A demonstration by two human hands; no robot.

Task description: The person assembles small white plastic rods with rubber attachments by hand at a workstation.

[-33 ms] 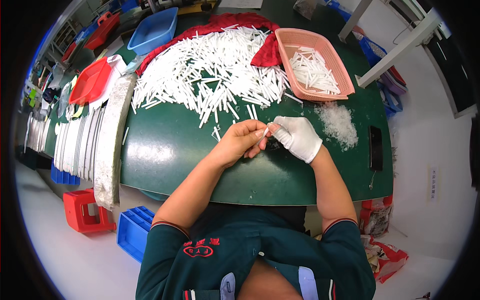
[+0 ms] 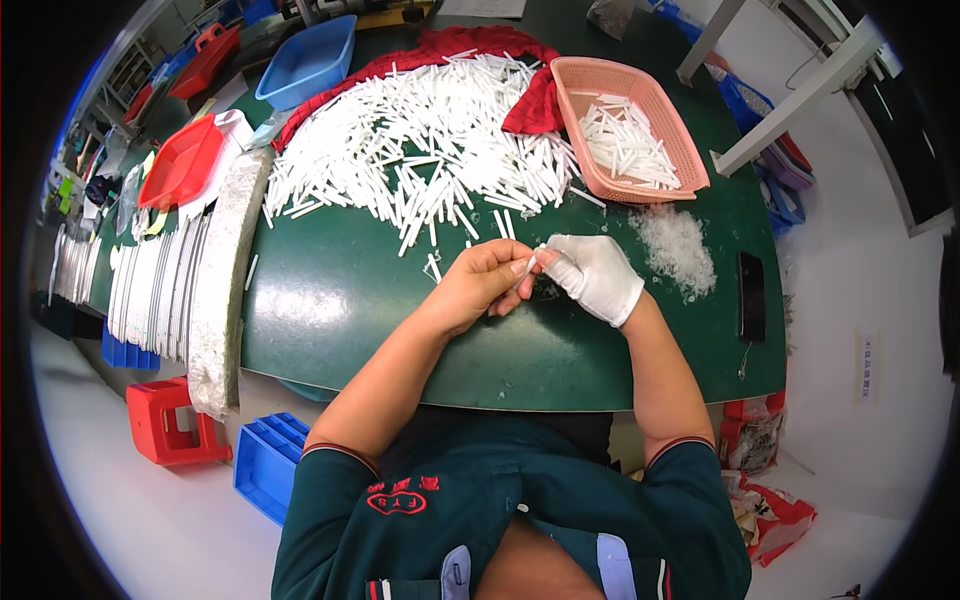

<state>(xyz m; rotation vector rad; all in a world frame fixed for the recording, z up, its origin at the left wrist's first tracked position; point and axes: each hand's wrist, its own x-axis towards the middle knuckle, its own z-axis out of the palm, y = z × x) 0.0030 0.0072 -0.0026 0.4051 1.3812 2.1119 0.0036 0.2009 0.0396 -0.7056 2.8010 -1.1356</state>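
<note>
A small white plastic stick (image 2: 527, 267) is held between the two hands, just above the near middle of the green table (image 2: 340, 300). The bare left hand (image 2: 482, 285) pinches its lower end with closed fingers, and the right hand (image 2: 597, 275) — it wears a white glove — closes on the upper end, so both hands touch each other around the stick. How the fingertips sit exactly on it is too small to tell.

Just behind the hands, a big heap of the same white sticks (image 2: 440, 150) covers the far half of the table, partly on a red cloth (image 2: 530, 105). A few loose sticks lie near the left hand. To the right of the heap stands a pink basket (image 2: 690, 160) with more sticks inside. Near the right hand there is a small pile of white shavings (image 2: 678, 245), and further right a dark phone (image 2: 751, 282) lies close to the table edge.

At the left edge of the table lie long white strips (image 2: 225, 280), a red tray (image 2: 180, 165) and a blue tray (image 2: 310, 60). On the pale floor below are a red stool (image 2: 165, 420) and a blue crate (image 2: 265, 465) — both left of the person.
</note>
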